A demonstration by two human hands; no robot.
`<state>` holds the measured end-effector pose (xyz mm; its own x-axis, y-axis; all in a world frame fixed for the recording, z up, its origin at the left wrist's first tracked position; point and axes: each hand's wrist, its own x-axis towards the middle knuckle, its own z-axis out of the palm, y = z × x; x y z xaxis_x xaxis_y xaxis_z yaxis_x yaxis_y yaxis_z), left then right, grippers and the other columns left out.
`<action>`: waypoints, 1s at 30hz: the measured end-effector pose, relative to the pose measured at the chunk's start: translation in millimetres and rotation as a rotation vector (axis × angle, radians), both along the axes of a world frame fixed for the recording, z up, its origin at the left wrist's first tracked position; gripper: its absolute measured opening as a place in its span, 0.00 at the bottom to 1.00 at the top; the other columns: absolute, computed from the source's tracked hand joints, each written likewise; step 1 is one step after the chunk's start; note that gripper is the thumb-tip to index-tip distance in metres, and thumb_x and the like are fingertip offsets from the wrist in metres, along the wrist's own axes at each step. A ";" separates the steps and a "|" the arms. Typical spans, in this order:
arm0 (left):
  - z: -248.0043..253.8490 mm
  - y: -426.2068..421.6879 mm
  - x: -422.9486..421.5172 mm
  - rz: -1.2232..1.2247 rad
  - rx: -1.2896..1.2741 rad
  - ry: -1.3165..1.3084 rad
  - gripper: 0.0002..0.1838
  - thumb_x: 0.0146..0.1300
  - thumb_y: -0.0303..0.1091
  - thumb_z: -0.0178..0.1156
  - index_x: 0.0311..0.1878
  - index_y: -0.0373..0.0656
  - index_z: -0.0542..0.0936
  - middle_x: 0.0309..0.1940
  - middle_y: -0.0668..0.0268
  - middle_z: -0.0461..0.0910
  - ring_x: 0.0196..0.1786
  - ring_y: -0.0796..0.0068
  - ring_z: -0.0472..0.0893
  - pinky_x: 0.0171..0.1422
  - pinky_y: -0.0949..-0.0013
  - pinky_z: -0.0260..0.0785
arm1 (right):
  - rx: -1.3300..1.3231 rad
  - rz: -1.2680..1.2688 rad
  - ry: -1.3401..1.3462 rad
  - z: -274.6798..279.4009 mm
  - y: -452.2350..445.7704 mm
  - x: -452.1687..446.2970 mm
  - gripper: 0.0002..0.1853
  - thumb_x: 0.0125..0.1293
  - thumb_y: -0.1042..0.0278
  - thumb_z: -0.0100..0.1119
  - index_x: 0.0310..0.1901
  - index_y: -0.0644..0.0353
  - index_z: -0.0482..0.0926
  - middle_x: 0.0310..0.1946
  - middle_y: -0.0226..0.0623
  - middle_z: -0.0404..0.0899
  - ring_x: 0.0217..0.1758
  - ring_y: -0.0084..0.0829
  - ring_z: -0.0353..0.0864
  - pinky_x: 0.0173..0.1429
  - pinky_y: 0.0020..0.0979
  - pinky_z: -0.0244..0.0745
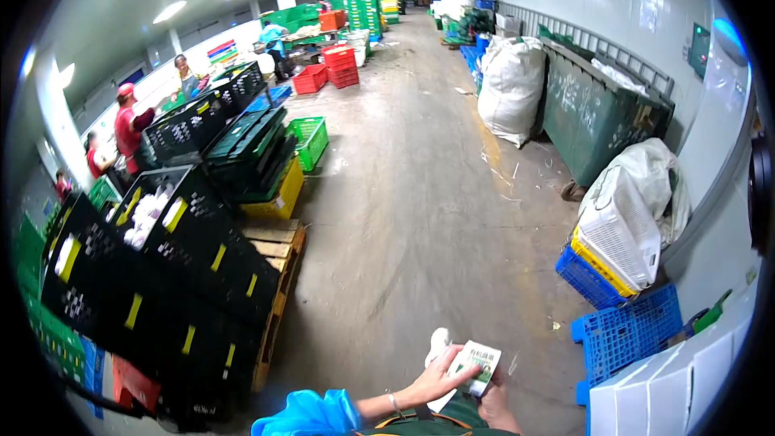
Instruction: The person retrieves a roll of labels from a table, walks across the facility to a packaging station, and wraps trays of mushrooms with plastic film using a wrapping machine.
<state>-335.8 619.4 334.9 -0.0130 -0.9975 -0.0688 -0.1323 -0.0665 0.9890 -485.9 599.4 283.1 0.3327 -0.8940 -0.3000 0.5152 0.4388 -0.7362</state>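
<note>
Low in the head view, my left hand (436,379) reaches in from a blue sleeve, with a bracelet at the wrist. Its fingers lie over a white and green printed card (483,355), perhaps a small stack of labels. My right hand (496,405) closes round the lower right side of the same card, its fingers partly hidden. Another white paper edge shows beneath the left hand. Just beyond the left hand is a white rounded shape (438,341), possibly a shoe tip.
Black crates (202,266) of white produce stand on a wooden pallet (278,274) at left. A concrete aisle (404,194) runs ahead. On the right are a green bin (589,109), white sack (513,89), blue crate (630,331) and white boxes (678,387). People work at far left.
</note>
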 end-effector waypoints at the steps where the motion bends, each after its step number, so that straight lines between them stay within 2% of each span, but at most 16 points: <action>1: 3.8 -41.7 16.8 -0.018 0.103 0.094 0.31 0.57 0.54 0.55 0.54 0.38 0.65 0.50 0.54 0.68 0.53 0.64 0.70 0.56 0.65 0.62 | 0.049 -0.044 0.037 -5.5 -37.9 17.4 0.15 0.59 0.75 0.52 0.49 0.58 0.71 0.41 0.36 0.76 0.40 0.32 0.79 0.40 0.33 0.78; 5: -11.4 -194.4 81.5 0.123 0.130 0.127 0.32 0.61 0.50 0.52 0.53 0.29 0.59 0.48 0.52 0.67 0.53 0.68 0.67 0.57 0.68 0.61 | -0.090 0.176 0.166 17.0 -205.4 90.3 0.17 0.62 0.66 0.49 0.52 0.57 0.68 0.39 0.35 0.76 0.35 0.29 0.79 0.22 0.28 0.73; 6: 0.4 -222.1 101.5 0.144 0.133 0.159 0.29 0.61 0.45 0.54 0.55 0.34 0.57 0.51 0.56 0.62 0.58 0.70 0.61 0.59 0.68 0.58 | -0.072 0.189 0.202 8.9 -240.7 111.1 0.16 0.63 0.67 0.47 0.53 0.58 0.67 0.38 0.35 0.76 0.34 0.29 0.79 0.23 0.29 0.74; 8: 29.5 -277.6 142.9 0.231 0.011 0.138 0.30 0.62 0.45 0.53 0.57 0.34 0.55 0.52 0.57 0.62 0.57 0.71 0.62 0.59 0.68 0.58 | -0.194 0.278 0.216 31.3 -307.2 153.5 0.16 0.63 0.70 0.48 0.52 0.60 0.67 0.40 0.35 0.75 0.39 0.28 0.77 0.35 0.30 0.76; 10: 52.7 -332.3 186.2 0.307 0.038 0.289 0.28 0.64 0.41 0.50 0.60 0.36 0.53 0.53 0.60 0.62 0.53 0.74 0.65 0.58 0.70 0.59 | -0.368 0.435 0.306 51.4 -374.9 196.9 0.19 0.57 0.76 0.48 0.52 0.64 0.64 0.46 0.37 0.70 0.50 0.29 0.69 0.55 0.30 0.65; 12: 35.7 -383.7 226.7 0.347 0.127 0.510 0.26 0.65 0.41 0.48 0.60 0.35 0.56 0.52 0.60 0.65 0.55 0.74 0.65 0.59 0.70 0.60 | -0.481 0.502 0.419 45.8 -441.7 238.2 0.22 0.52 0.76 0.53 0.51 0.65 0.64 0.48 0.39 0.65 0.52 0.29 0.66 0.55 0.29 0.64; 14: 4.8 -439.3 267.2 0.431 0.173 0.612 0.23 0.67 0.42 0.44 0.59 0.35 0.60 0.51 0.63 0.66 0.53 0.77 0.66 0.58 0.72 0.59 | -0.427 0.584 0.271 48.0 -511.4 290.6 0.24 0.50 0.75 0.55 0.51 0.65 0.64 0.47 0.41 0.65 0.53 0.32 0.66 0.55 0.30 0.64; 16: -25.5 -501.5 308.4 0.507 0.217 0.887 0.23 0.67 0.43 0.42 0.58 0.36 0.62 0.50 0.63 0.67 0.53 0.76 0.67 0.57 0.72 0.60 | -0.850 0.659 0.529 50.5 -590.5 342.0 0.27 0.47 0.76 0.57 0.53 0.62 0.66 0.45 0.41 0.67 0.49 0.37 0.69 0.53 0.30 0.65; 18: -27.2 -565.4 354.0 0.501 0.237 0.950 0.22 0.67 0.44 0.42 0.57 0.38 0.63 0.49 0.64 0.68 0.50 0.76 0.69 0.54 0.73 0.63 | -0.904 0.758 0.568 39.9 -664.3 386.0 0.25 0.48 0.75 0.56 0.52 0.62 0.68 0.43 0.39 0.69 0.46 0.34 0.71 0.53 0.29 0.65; 19: -29.7 -607.2 375.5 0.502 0.160 0.990 0.20 0.67 0.43 0.41 0.56 0.40 0.63 0.46 0.66 0.70 0.46 0.77 0.71 0.49 0.74 0.65 | -0.890 0.736 0.547 34.8 -699.8 409.4 0.23 0.49 0.75 0.56 0.51 0.62 0.69 0.43 0.39 0.69 0.46 0.34 0.71 0.52 0.29 0.66; 21: -49.6 -687.0 421.2 0.373 0.108 0.754 0.21 0.68 0.43 0.40 0.57 0.38 0.61 0.46 0.65 0.69 0.49 0.78 0.69 0.50 0.74 0.65 | -0.865 0.622 0.601 52.0 -763.7 442.2 0.19 0.51 0.76 0.54 0.48 0.62 0.71 0.40 0.38 0.71 0.44 0.30 0.72 0.48 0.27 0.67; 24: -6.7 -799.0 455.8 0.319 0.084 0.567 0.27 0.66 0.44 0.45 0.62 0.39 0.54 0.48 0.61 0.67 0.51 0.76 0.68 0.55 0.71 0.63 | -0.496 0.381 0.449 54.7 -852.9 464.9 0.15 0.57 0.79 0.48 0.48 0.63 0.70 0.33 0.33 0.76 0.34 0.23 0.76 0.36 0.22 0.72; 25: 18.7 -825.5 469.3 0.183 0.150 0.556 0.28 0.64 0.44 0.48 0.62 0.40 0.54 0.48 0.60 0.67 0.50 0.75 0.69 0.53 0.72 0.64 | -0.243 0.367 0.327 73.1 -876.3 469.5 0.13 0.60 0.79 0.46 0.48 0.63 0.69 0.34 0.33 0.76 0.33 0.23 0.76 0.31 0.22 0.73; 26: 41.3 -853.5 481.9 0.047 0.217 0.545 0.30 0.63 0.43 0.52 0.63 0.42 0.54 0.49 0.60 0.67 0.50 0.75 0.69 0.51 0.72 0.66 | -0.166 0.287 0.204 70.8 -904.1 478.6 0.13 0.61 0.75 0.49 0.48 0.60 0.68 0.37 0.38 0.77 0.29 0.31 0.80 0.16 0.25 0.73; 28: 46.4 -921.9 505.1 -0.101 0.133 0.387 0.33 0.62 0.41 0.54 0.64 0.44 0.49 0.45 0.64 0.68 0.34 0.81 0.71 0.33 0.77 0.67 | -0.140 0.175 0.199 62.9 -959.2 499.8 0.13 0.61 0.73 0.49 0.48 0.60 0.68 0.36 0.39 0.77 0.30 0.32 0.80 0.17 0.24 0.73; 30: 34.8 -1001.8 532.0 -0.101 0.155 0.333 0.30 0.62 0.44 0.53 0.62 0.44 0.54 0.40 0.66 0.70 0.32 0.84 0.69 0.31 0.79 0.64 | -0.129 0.157 0.256 53.9 -1022.0 529.0 0.14 0.61 0.72 0.50 0.49 0.60 0.68 0.36 0.39 0.77 0.29 0.31 0.80 0.15 0.24 0.70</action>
